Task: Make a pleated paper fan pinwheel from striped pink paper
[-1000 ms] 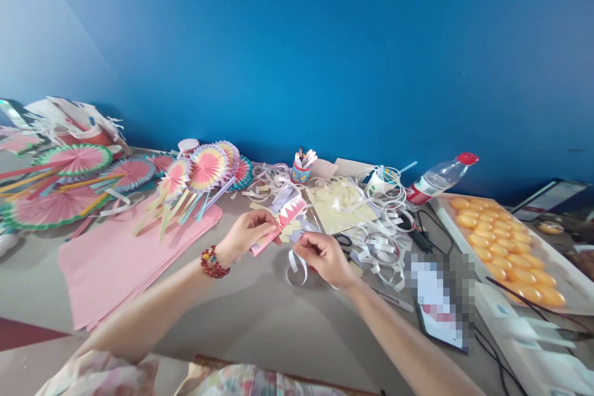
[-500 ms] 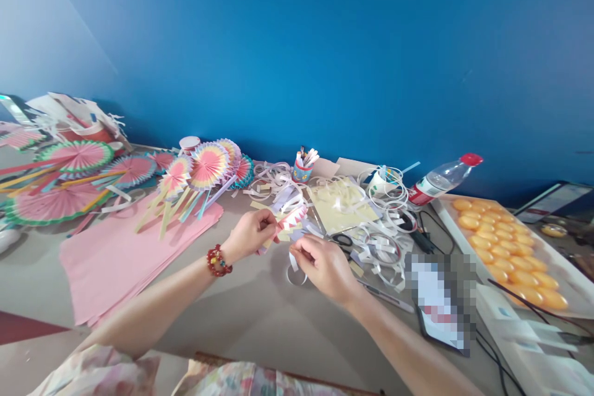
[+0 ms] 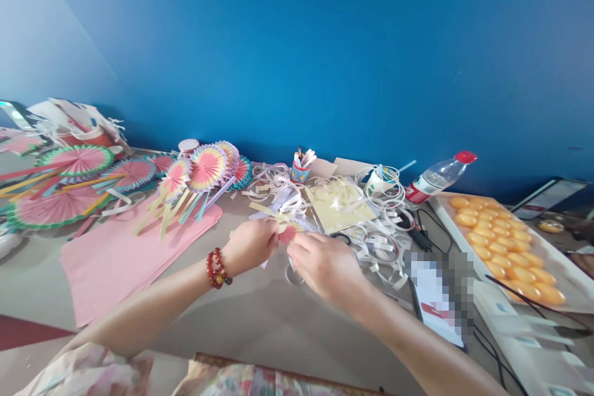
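Note:
Between my hands is a small pleated paper fan (image 3: pixel 289 233), pink with a pale yellow rim. My left hand (image 3: pixel 253 246), with red beads at the wrist, is closed on its left side. My right hand (image 3: pixel 323 265) pinches the right side, its fingertips partly hiding the paper. A thin pale loop of strip (image 3: pixel 292 275) hangs or lies just below my right fingers; I cannot tell which. Behind the hands are loose white paper strips (image 3: pixel 293 201) and a yellow sheet in a clear sleeve (image 3: pixel 341 209). Black scissors (image 3: pixel 342 239) lie partly hidden behind my right hand.
Finished paper fans (image 3: pixel 208 167) and stacked pink paper (image 3: pixel 125 260) lie left. A pen cup (image 3: pixel 301 172) stands near the blue wall. To the right are a bottle (image 3: pixel 439 179), a blurred phone (image 3: pixel 439 303), cables, and a box of orange-yellow rounded items (image 3: pixel 505 241).
My right hand has moved up and left, from holding a white strip end to gripping the paper fan. The fan has come down and is spread wider between both hands.

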`<state>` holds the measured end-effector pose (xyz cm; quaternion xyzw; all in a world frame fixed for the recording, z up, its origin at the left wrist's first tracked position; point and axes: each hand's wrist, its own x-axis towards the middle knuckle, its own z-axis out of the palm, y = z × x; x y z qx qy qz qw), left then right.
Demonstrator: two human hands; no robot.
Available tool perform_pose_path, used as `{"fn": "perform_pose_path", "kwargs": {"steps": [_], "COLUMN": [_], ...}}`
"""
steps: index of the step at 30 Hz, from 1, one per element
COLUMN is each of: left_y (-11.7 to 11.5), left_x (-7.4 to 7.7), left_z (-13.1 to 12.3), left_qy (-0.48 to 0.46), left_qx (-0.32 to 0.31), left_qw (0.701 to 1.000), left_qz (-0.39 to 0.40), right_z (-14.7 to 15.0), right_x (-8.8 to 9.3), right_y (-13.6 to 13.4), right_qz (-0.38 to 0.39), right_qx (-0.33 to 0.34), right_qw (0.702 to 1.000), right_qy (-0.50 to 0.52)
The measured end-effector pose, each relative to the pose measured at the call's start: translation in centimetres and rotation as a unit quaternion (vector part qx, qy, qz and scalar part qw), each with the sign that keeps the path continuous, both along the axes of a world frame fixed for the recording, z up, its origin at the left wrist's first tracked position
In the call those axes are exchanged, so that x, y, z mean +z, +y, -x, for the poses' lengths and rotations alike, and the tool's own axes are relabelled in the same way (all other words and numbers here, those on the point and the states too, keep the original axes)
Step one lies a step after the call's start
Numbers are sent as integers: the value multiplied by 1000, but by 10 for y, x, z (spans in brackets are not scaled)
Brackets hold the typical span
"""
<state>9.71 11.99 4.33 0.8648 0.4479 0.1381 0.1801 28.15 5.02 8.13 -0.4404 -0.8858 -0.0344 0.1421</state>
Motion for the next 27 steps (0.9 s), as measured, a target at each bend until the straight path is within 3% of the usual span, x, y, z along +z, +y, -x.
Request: {"fn": "perform_pose_path", "kwargs": {"steps": [8,15,17,20,22,27], "left_y": [-10,-14,-14,-15,-15,-13], "left_x": [13,23,25,24,23,23], "left_z": [-3,3,5,7,9,12], "left_qy": [77,-1,-40,-96,-124,-175], "left_qx": [-77,-201,-225,-243,-239,-206], "left_qw": [994,979,973,964,962,960], "left_qz": [-20,13,31,42,50,74], "right_z": [-11,-26,-28,-28,-27,-31], "right_x": [15,5,-4,-19,-30,-53], "right_y": [23,52,59,66,68,69], "right_qz": [108,205,240,327,377,456], "right_qx": [9,54,66,72,64,55], "right_qw": [990,955,934,872,830,767], "right_qy": [86,206,256,357,406,448]}}
